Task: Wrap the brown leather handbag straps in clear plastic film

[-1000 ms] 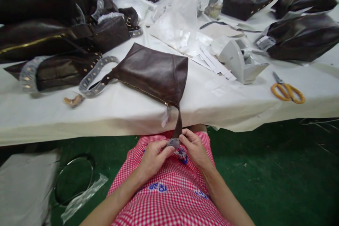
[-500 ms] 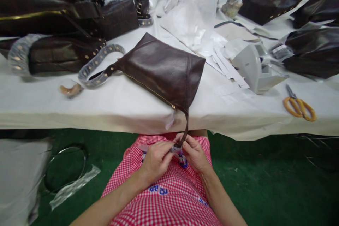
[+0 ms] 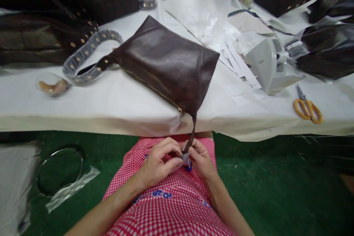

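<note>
A dark brown leather bag lies on the white-covered table, its gold zipper edge facing me. From its near corner a narrow leather strap hangs over the table edge into my hands. My right hand pinches the strap near its end. My left hand is closed at a small greyish, clear wrapping on the strap end, thumb and fingers pressed to it. The bag's other strap, studded and wrapped in clear plastic, curls on the table to the left.
Yellow-handled scissors and a grey tape dispenser stand to the right. A small brownish roll lies at left. More dark bags pile at back left; others sit at right. Plastic sheets cover the back.
My left hand has shifted slightly, its fingers lifting and bending more at the strap end. My right hand keeps its pinch. The whole view has moved a little.
</note>
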`<state>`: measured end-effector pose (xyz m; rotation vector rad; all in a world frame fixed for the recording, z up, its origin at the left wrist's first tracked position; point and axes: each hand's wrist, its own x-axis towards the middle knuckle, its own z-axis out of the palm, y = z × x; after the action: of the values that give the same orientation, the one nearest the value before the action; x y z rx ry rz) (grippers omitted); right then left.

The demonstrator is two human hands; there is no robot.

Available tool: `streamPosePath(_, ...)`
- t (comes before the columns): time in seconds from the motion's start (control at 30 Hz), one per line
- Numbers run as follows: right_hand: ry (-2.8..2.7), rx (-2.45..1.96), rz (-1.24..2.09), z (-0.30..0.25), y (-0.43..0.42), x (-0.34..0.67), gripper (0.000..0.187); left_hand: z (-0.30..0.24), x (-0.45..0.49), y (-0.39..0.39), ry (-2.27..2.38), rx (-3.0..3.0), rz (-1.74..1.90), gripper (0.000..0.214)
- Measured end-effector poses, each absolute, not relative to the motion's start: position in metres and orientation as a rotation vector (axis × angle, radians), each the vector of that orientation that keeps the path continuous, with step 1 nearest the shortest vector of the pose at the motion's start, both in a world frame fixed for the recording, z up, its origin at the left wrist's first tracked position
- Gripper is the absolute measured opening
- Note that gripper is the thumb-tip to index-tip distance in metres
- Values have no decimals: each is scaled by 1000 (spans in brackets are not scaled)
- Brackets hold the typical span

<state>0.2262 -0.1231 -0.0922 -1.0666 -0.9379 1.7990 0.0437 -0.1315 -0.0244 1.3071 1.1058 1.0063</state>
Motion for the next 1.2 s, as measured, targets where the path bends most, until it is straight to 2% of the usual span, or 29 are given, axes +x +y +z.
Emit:
streamPosePath(0.33,-1072,-1202,1672,-80,-118,234,28,-17,53,-123,1190,1493,847,8)
streamPosePath(0.73,-1200,-1166,1596,-81,-117,242,18,-23,64,-132,1322,1870,674,14)
streamPosePath(0.97,-1301,-1184,1570,-79,-118,244,16,-21,65,-128,1333,1882,646,15)
streamPosePath(1.2,-1215,-1145,1722,-72,-118,243,20,-21,51,-117,1196,1931,600,15)
